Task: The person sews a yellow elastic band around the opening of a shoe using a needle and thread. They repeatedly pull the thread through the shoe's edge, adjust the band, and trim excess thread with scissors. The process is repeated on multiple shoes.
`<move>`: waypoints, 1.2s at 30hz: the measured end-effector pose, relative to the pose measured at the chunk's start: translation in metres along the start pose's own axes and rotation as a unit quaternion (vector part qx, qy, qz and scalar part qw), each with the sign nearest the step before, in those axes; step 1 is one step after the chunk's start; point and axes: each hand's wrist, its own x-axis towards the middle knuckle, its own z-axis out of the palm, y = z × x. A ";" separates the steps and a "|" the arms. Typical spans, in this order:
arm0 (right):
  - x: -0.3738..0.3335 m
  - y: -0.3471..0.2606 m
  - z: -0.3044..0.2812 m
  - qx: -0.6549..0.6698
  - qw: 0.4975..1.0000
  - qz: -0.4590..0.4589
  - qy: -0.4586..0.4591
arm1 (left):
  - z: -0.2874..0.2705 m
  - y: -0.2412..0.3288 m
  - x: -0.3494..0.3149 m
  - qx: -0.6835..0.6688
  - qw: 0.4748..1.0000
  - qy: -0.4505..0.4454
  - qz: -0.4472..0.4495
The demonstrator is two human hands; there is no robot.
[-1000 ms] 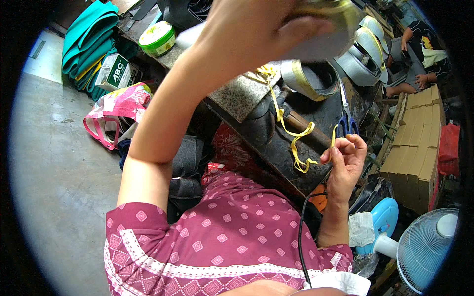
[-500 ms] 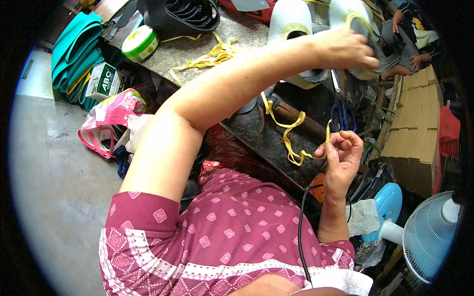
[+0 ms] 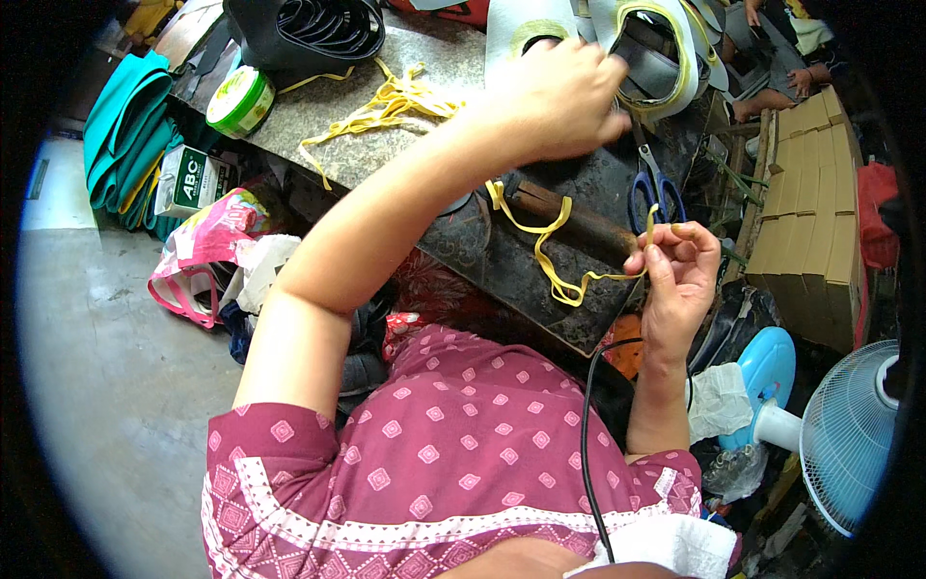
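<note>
Hands: the left hand (image 3: pixel 569 101) is sitting farther left than half a second ago, slightly blurred, its fingers bending downward; whether they are holding anything, one cannot tell. The right hand (image 3: pixel 675 275) is keeping its earlier pinch, thumb against forefinger, on a narrow, flat, yellow ribbon-like strip (image 3: pixel 546 262).
Rounded piece: a grey-white, yellow-edged rounded piece (image 3: pixel 688 72) is now showing its dark opening, while in the previous view the left hand was passing over that spot.
Yellow strip: it is lying in loose curls along the black, worn bench (image 3: pixel 502 261), crossing a brown cylindrical bar (image 3: pixel 588 227) and running from the right hand toward the left forearm, which is hiding what lies beneath. Its short free end is sticking up above the right fingertips.
Yellow heap: a tangle of similar thin yellow strips (image 3: pixel 395 101) is resting on a speckled grey stone slab (image 3: pixel 429 53), beyond the left forearm.
Scissors: blue-handled metal scissors (image 3: pixel 657 177) are lying just beyond the right hand, handles toward the wearer.
</note>
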 end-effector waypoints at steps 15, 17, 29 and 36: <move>0.009 -0.052 -0.068 0.081 0.991 -0.075 0.071 | -0.118 0.012 -0.080 0.094 0.985 0.118 0.078; 0.004 -0.071 -0.086 0.091 0.987 -0.119 0.056 | -0.129 0.007 -0.090 0.085 0.979 0.168 0.074; -0.064 -0.167 -0.147 0.136 0.975 -0.173 0.043 | -0.096 0.009 -0.115 0.109 0.992 0.059 -0.023; -0.102 -0.205 -0.187 0.103 0.962 -0.221 0.121 | -0.082 0.002 -0.123 0.127 0.986 0.083 -0.070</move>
